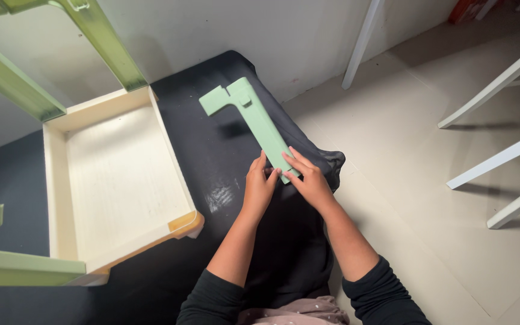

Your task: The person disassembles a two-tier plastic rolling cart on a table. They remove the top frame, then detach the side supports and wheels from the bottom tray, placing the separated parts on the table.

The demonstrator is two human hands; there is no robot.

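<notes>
Grasping one green bracket [253,123], left hand [259,187] and right hand [310,180] grip its near end; one cream drawer [55,182] sits left.

Single head view; looks steeply down, close above the lap and floor [428,198].

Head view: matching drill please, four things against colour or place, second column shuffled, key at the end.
Things
1. flat L-shaped part
2. shallow tray
3. cloth
4. chair legs

Colour or place
A. white, standing at the right on the bare floor
B. black, spread on the floor under the hands
C. pale green, its near end held by the left hand and the right hand
D. cream, open side up, left of the hands

Pairs: 1-C, 2-D, 3-B, 4-A
</notes>
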